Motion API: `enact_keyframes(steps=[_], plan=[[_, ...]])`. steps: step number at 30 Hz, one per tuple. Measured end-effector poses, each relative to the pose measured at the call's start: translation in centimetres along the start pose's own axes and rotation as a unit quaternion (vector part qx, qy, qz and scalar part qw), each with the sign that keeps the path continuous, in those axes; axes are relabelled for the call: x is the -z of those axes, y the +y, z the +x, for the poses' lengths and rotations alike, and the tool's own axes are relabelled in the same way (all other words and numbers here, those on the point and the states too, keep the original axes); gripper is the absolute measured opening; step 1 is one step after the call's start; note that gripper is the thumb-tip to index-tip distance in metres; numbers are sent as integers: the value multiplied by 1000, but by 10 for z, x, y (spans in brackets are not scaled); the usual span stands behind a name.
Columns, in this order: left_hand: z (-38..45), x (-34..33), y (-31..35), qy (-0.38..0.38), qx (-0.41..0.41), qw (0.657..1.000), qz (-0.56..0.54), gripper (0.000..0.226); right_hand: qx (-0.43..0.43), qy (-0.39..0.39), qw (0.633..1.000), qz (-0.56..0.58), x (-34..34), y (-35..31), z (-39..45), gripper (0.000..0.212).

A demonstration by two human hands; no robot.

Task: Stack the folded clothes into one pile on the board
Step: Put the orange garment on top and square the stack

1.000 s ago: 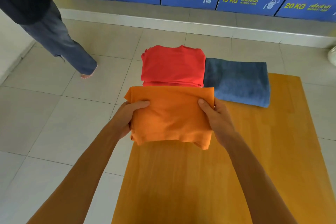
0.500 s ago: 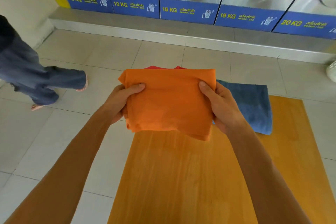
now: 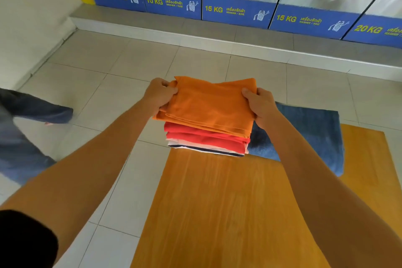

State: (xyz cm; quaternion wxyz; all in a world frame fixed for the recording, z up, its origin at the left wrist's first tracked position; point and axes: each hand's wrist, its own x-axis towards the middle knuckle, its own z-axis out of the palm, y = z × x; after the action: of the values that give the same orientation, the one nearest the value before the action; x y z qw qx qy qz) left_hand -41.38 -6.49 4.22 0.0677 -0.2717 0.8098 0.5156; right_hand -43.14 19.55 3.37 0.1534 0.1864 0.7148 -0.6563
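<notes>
Both left hand (image 3: 159, 95) and right hand (image 3: 260, 104) pinching orange shirt (image 3: 208, 106) over red pile (image 3: 204, 139); released off-centre, likely sliding off toward the board (image 3: 228, 202).

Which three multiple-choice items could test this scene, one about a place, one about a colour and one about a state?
1. Where does the folded blue denim garment lie?
A. right of the pile
B. left of the pile
C. under the pile

2. What colour is the folded garment directly under the orange one?
A. green
B. red
C. black

3. How is the folded orange cloth held?
A. by nothing
B. by one hand
C. by both hands

Key: 1 A, the blue denim garment lies beside the pile on the wooden board. 2 B, the red garment shows below. 3 C, left hand and right hand grip the orange cloth.
</notes>
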Motion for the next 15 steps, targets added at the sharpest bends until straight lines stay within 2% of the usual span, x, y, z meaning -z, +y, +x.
enact_keyframes(steps=[2,5,8,10,12,15], plan=[[-4,-12,-12,83,-49,993,67,33,-26,-1,999,-32,1,13,4,29],[-5,-19,-26,178,-163,958,154,33,-43,-4,997,-59,6,24,5,38],[-7,-22,-27,151,-154,935,283,60,-26,-8,997,-75,7,20,7,32],[-9,-22,-22,106,-140,924,339,59,-7,-5,997,-78,6,15,8,31],[-12,-18,-14,79,-154,946,275,35,-2,2,998,-70,3,13,6,30],[-13,-10,-5,101,-136,975,143,22,11,21,998,-62,5,16,5,23]])
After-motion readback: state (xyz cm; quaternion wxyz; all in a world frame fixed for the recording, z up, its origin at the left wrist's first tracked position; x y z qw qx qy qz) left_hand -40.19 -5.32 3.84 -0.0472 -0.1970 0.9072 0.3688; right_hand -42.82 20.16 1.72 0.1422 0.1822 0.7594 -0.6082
